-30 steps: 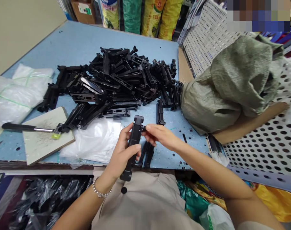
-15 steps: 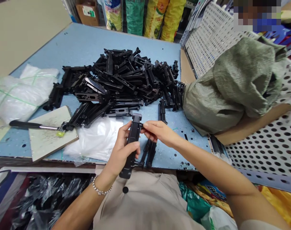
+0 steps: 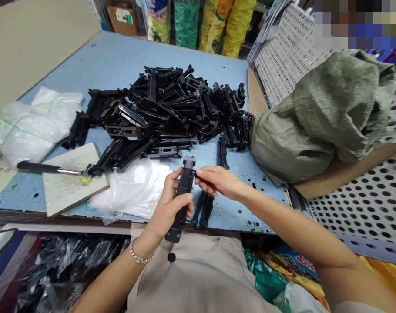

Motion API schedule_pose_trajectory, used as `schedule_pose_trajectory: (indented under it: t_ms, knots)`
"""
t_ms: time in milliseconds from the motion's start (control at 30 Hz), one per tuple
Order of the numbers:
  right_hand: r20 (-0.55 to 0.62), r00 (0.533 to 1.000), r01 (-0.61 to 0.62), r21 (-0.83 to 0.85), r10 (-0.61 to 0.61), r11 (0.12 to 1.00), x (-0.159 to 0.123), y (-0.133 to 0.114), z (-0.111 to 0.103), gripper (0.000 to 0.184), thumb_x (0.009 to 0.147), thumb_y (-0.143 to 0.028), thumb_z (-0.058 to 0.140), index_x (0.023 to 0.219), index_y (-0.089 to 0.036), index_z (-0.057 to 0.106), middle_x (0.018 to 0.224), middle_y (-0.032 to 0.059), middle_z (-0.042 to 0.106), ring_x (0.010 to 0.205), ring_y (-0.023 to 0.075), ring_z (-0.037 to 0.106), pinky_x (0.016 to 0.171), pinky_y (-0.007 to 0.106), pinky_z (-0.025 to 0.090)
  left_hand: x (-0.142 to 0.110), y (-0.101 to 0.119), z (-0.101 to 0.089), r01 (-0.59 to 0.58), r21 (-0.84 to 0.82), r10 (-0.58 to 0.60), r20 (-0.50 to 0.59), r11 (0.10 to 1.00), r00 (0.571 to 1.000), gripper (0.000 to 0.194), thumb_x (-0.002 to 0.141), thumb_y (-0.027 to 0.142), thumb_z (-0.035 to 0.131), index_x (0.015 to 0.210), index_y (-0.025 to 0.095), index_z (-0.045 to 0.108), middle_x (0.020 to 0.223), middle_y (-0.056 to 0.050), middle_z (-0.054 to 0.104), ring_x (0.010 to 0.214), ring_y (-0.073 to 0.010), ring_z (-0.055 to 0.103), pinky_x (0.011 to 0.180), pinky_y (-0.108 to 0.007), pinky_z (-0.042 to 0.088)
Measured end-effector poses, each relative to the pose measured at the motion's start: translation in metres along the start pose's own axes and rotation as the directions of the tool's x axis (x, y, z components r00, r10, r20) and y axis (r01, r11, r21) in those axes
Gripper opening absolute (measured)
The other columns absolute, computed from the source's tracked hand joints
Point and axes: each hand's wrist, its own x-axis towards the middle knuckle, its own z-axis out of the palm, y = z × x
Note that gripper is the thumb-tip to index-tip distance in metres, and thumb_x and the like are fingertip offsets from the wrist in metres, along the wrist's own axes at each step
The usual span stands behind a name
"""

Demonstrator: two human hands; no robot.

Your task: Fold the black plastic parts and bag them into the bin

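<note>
Near the table's front edge, my left hand (image 3: 173,204) is wrapped round a long black plastic bracket (image 3: 184,184), held upright and slightly tilted. The fingers of my right hand (image 3: 217,180) pinch a small part at the bracket's upper right side; what they grip there is mostly hidden. Just beyond my hands a large pile of similar black brackets (image 3: 172,106) covers the middle of the table. Several more loose black pieces (image 3: 206,208) lie on the table beneath and beside my right hand.
A hammer (image 3: 54,168) rests across a worn board (image 3: 70,187) at the left. Clear plastic bags (image 3: 132,187) lie beside it, and a tied plastic bundle (image 3: 38,121) sits farther left. A green woven sack (image 3: 315,117) leans by the white perforated basket (image 3: 354,208) at the right.
My hands hold nearly the same pose on the bracket, with only slight finger movement at its side. The whole view has shifted a little.
</note>
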Motion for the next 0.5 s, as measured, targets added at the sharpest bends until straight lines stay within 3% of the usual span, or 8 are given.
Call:
schedule_pose_trajectory:
  t_ms: [67, 133, 233, 333, 400, 500]
  knots:
    - [-0.032, 0.999, 0.014, -0.106, -0.017, 0.994, -0.004, -0.003, -0.003, 0.035, 0.096, -0.047, 0.042, 0.091, -0.016, 0.059, 0.068, -0.0009, 0.06, 0.056, 0.0108, 0.053, 0.052, 0.023, 0.042, 0.003, 0.004, -0.003, 0.031, -0.051, -0.031, -0.007, 0.998, 0.999, 0.066, 0.076, 0.032, 0.066, 0.133, 0.031, 0.032, 0.098, -0.001, 0.055, 0.056, -0.0118, 0.061, 0.046, -0.026, 0.051]
    - [-0.075, 0.988, 0.102, -0.328, -0.134, 0.939, -0.012, -0.009, -0.004, 0.031, 0.094, -0.047, 0.048, 0.096, -0.017, 0.058, 0.078, 0.0018, 0.062, 0.067, 0.0133, 0.056, 0.06, 0.025, 0.042, 0.006, 0.009, -0.006, 0.032, -0.096, -0.036, -0.043, 0.995, 0.998, 0.063, 0.077, 0.034, 0.064, 0.132, 0.029, 0.033, 0.091, 0.001, 0.058, 0.056, -0.0125, 0.061, 0.047, -0.025, 0.051]
    - [0.06, 0.957, 0.271, -0.535, -0.285, 0.8, -0.028, -0.017, 0.008, 0.038, 0.096, -0.052, 0.042, 0.098, -0.017, 0.057, 0.083, 0.0053, 0.063, 0.072, 0.0163, 0.057, 0.062, 0.028, 0.041, 0.011, 0.013, -0.008, -0.013, -0.158, -0.005, -0.117, 0.987, 0.993, 0.06, 0.077, 0.034, 0.063, 0.13, 0.027, 0.034, 0.085, 0.002, 0.06, 0.057, -0.0128, 0.062, 0.051, -0.025, 0.051]
    - [0.178, 0.92, 0.38, -0.613, -0.348, 0.692, -0.04, -0.018, 0.033, 0.04, 0.098, -0.049, 0.035, 0.093, -0.016, 0.057, 0.086, 0.0083, 0.065, 0.075, 0.0184, 0.058, 0.063, 0.029, 0.04, 0.015, 0.009, -0.007, -0.016, -0.197, -0.013, -0.141, 0.98, 0.99, 0.058, 0.077, 0.034, 0.062, 0.128, 0.026, 0.036, 0.084, 0.002, 0.061, 0.061, -0.0137, 0.063, 0.055, -0.026, 0.051]
    - [0.163, 0.942, 0.33, -0.594, -0.292, 0.734, -0.045, -0.017, 0.049, 0.036, 0.101, -0.041, 0.033, 0.089, -0.017, 0.057, 0.085, 0.0073, 0.065, 0.074, 0.0172, 0.058, 0.062, 0.027, 0.039, 0.016, 0.002, -0.007, -0.025, -0.173, -0.005, -0.174, 0.985, 0.985, 0.058, 0.077, 0.034, 0.062, 0.129, 0.026, 0.038, 0.084, 0.002, 0.061, 0.066, -0.0145, 0.063, 0.062, -0.028, 0.051]
    - [0.131, 0.986, 0.154, -0.472, -0.104, 0.868, -0.043, -0.01, 0.057, 0.03, 0.101, -0.037, 0.036, 0.088, -0.019, 0.057, 0.079, 0.0023, 0.065, 0.066, 0.0137, 0.057, 0.057, 0.024, 0.036, 0.019, -0.012, -0.012, -0.121, -0.004, 0.115, -0.276, 0.993, 0.954, 0.061, 0.078, 0.033, 0.063, 0.134, 0.027, 0.04, 0.098, -0.002, 0.062, 0.087, -0.018, 0.063, 0.081, -0.034, 0.05]
